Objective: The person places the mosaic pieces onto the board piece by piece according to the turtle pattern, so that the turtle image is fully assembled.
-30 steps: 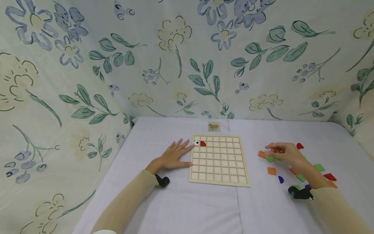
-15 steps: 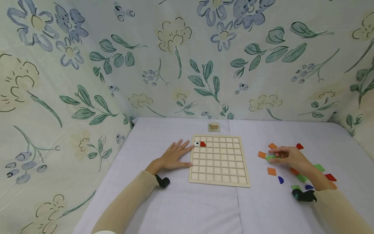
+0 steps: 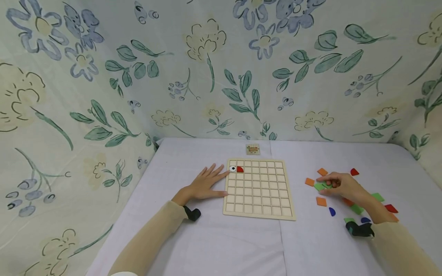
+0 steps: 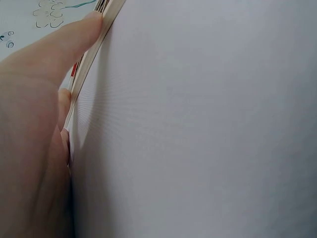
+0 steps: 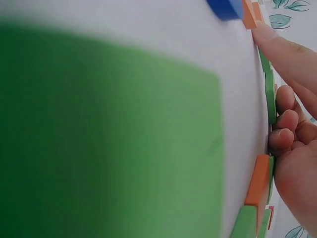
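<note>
My left hand [image 3: 207,184] lies spread on the cloth, its fingertip and thumb touching the left edge of a wooden grid board [image 3: 260,189]. In the left wrist view the thumb [image 4: 79,39] rests against the board's edge [image 4: 91,57]. On the board sit a white eye tile [image 3: 233,168] and a red quarter-round tile [image 3: 239,169]. My right hand [image 3: 342,186] is low over the loose tiles, thumb and index finger at either side of a green tile [image 3: 318,186]; whether they pinch it is unclear. Its other fingers [image 5: 285,119] are curled beside another green tile [image 5: 270,96].
Loose orange tiles [image 3: 321,201], blue half-rounds [image 3: 332,211], red pieces [image 3: 391,208] and more green tiles [image 3: 377,197] lie around the right hand. A small pattern card [image 3: 253,149] lies behind the board. A floral curtain [image 3: 221,76] hangs behind the table.
My right hand has shifted slightly right and toward me, uncovering an orange tile at the back and a blue half-round near the wrist. The left hand and board stay put.
</note>
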Available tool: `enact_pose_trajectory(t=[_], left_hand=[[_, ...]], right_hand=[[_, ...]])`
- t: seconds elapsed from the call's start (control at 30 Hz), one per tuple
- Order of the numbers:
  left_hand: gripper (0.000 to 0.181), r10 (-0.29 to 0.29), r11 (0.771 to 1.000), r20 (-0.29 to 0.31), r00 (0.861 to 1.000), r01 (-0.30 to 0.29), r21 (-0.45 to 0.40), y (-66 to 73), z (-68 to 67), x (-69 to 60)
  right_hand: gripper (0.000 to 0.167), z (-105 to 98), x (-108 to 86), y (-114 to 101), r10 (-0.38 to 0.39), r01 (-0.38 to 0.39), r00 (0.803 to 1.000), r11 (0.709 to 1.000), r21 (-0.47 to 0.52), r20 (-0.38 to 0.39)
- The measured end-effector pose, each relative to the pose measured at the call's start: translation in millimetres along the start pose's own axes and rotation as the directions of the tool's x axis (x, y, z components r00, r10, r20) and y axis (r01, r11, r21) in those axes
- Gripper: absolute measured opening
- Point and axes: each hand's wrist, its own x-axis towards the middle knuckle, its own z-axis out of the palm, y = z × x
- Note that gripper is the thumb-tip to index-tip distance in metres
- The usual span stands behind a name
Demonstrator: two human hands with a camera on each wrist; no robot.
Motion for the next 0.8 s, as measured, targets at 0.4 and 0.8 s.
enact_pose_trajectory(t=[0.4, 0.8], left_hand=[[0.09, 0.003, 1.0, -0.006, 1.0, -0.003, -0.005, 1.2, -1.3, -0.5], [0.09, 0.023, 1.0, -0.018, 1.0, -0.023, 0.006, 2.7, -3.4, -1.3]], right_hand=[[0.044, -4.8, 0.5, -0.5, -0.059, 0.059, 0.998, 0.998, 0.016, 0.03], [0.031, -4.0, 2.3, -0.3, -0.155, 0.155, 0.988, 0.988, -0.025, 0.015]])
